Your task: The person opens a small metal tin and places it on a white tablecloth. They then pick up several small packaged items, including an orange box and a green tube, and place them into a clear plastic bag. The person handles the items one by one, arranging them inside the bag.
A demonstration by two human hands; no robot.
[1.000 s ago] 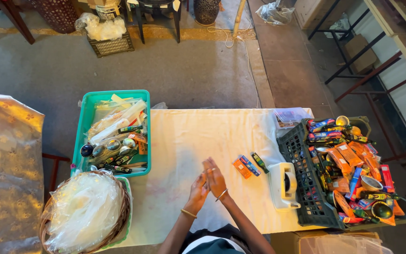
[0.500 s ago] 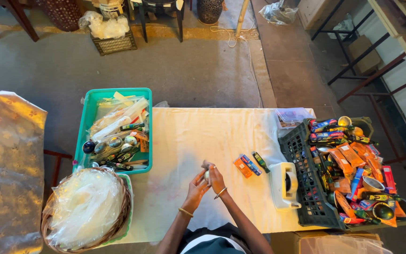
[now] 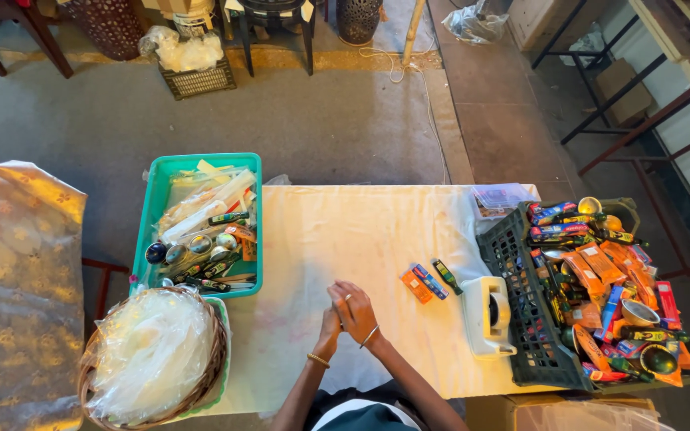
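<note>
Both forearms are bare, with no sleeves reaching them. The left hand (image 3: 330,326) has a beaded gold-coloured bracelet at the wrist. The right hand (image 3: 355,311) wears a thin silver bangle at the wrist and a ring on one of its fingers (image 3: 346,297).

Grey carpeted floor (image 3: 305,120) (dark chair legs (image 3: 273,36) beyond)

A matt cream cloth (image 3: 345,239) covers the table. The teal bin (image 3: 153,209) is smooth plastic, the basket (image 3: 216,359) woven wicker holding glossy clear plastic sheets (image 3: 149,351); the dark crate (image 3: 513,263) is matt plastic.
</note>
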